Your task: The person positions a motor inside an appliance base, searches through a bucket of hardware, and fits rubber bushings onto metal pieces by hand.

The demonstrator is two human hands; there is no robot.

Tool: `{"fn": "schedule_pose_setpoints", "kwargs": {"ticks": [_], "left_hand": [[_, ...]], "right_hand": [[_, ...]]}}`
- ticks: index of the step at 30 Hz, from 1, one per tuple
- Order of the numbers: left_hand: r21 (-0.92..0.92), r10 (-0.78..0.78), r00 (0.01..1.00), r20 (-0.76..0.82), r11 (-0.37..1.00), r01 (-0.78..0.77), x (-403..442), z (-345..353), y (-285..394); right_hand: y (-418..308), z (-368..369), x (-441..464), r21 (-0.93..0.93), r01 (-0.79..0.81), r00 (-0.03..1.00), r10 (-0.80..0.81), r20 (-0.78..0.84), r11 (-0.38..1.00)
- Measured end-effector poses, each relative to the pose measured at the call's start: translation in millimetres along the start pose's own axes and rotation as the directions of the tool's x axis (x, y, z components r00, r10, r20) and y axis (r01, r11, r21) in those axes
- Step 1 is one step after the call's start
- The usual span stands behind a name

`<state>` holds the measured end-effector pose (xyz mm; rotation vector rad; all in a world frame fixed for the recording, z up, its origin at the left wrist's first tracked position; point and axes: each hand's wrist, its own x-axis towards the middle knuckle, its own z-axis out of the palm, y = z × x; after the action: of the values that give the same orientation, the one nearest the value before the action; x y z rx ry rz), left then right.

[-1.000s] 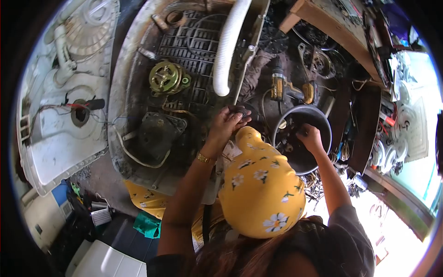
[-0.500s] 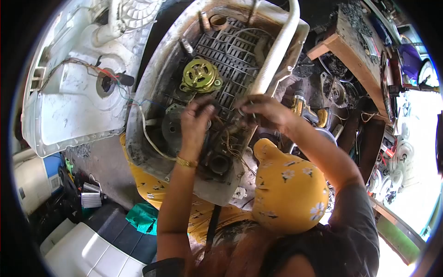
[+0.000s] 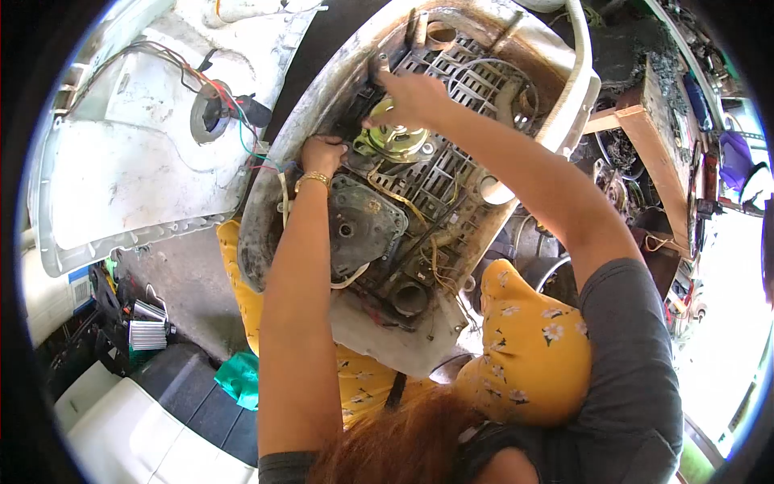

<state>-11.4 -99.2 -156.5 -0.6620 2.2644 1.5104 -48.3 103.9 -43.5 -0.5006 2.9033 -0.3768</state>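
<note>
A gold-coloured round motor sits on the slatted floor of a dirty, open machine housing. My right hand reaches over the motor's upper left side, its fingers bent; whether it grips anything small is hidden. Left of the motor, my left hand has its fingers closed at the housing's inner wall, and what they hold cannot be made out. Just below that hand lies a grey gearbox-like unit with a hole in its middle. A pale ribbed hose lies along the housing's right side.
A white plastic panel with coloured wires stands at the left. A wooden bench and metal parts are at the right. My raised knee in yellow cloth is beside the housing, with a green cloth at the lower left.
My right hand has gone from the dark round pot across the housing to the motor. My left hand has moved from the housing's right edge to its left inner wall. The view has shifted.
</note>
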Motion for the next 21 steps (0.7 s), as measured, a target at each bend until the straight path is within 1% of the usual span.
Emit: {"fn": "schedule_pose_setpoints", "kwargs": {"ticks": [1, 2, 4, 6, 8, 9, 12, 15, 18, 19, 21], "left_hand": [[-0.058, -0.028, 1.000, -0.009, 0.998, 0.028, 0.2, 4.3, -3.1], [-0.116, -0.055, 0.998, -0.016, 0.992, 0.053, -0.1, 7.7, -5.2], [-0.159, -0.086, 0.996, 0.027, 0.983, 0.090, -1.6, 5.9, -5.7], [-0.177, -0.119, 0.991, 0.062, 0.976, 0.128, -1.5, 5.7, -10.1], [-0.236, -0.126, 0.987, 0.098, 0.961, 0.146, 9.5, 4.4, -26.7], [-0.269, -0.125, 0.986, 0.113, 0.951, 0.151, 10.0, 3.8, -26.2], [-0.212, -0.177, 0.978, 0.110, 0.957, 0.197, 9.8, 2.4, -24.0], [-0.207, -0.165, 0.976, 0.145, 0.959, 0.193, 7.0, 2.3, -22.9], [-0.163, -0.166, 0.974, 0.157, 0.968, 0.191, 7.7, 2.5, -24.2], [-0.159, -0.170, 0.972, 0.163, 0.968, 0.196, 7.7, 3.0, -24.6], [-0.149, -0.171, 0.970, 0.174, 0.969, 0.198, 11.9, 5.0, -22.5]], "right_hand": [[5.7, 10.9, -5.7, -0.071, -0.048, 0.998, 0.050, 0.034, 0.996], [10.0, 20.7, -9.1, -0.060, -0.083, 0.995, 0.087, 0.056, 0.995], [14.1, 32.1, -14.2, -0.040, -0.160, 0.982, 0.163, 0.099, 0.986], [13.7, 36.9, -8.6, 0.006, -0.157, 0.983, 0.155, 0.100, 0.988], [13.4, 33.6, -7.8, 0.039, -0.171, 0.979, 0.166, 0.121, 0.984], [15.1, 33.3, -9.2, 0.011, -0.181, 0.976, 0.179, 0.122, 0.983], [21.6, 45.2, -9.8, -0.073, -0.213, 0.973, 0.218, 0.068, 0.974], [24.7, 50.0, -2.9, -0.131, -0.164, 0.975, 0.181, 0.130, 0.978], [39.9, 51.9, -3.9, 0.043, -0.243, 0.964, 0.236, 0.122, 0.969], [46.1, 50.7, -6.0, 0.093, -0.276, 0.959, 0.267, 0.093, 0.957], [51.4, 49.5, -9.6, 0.111, -0.261, 0.963, 0.251, 0.096, 0.959]]}}
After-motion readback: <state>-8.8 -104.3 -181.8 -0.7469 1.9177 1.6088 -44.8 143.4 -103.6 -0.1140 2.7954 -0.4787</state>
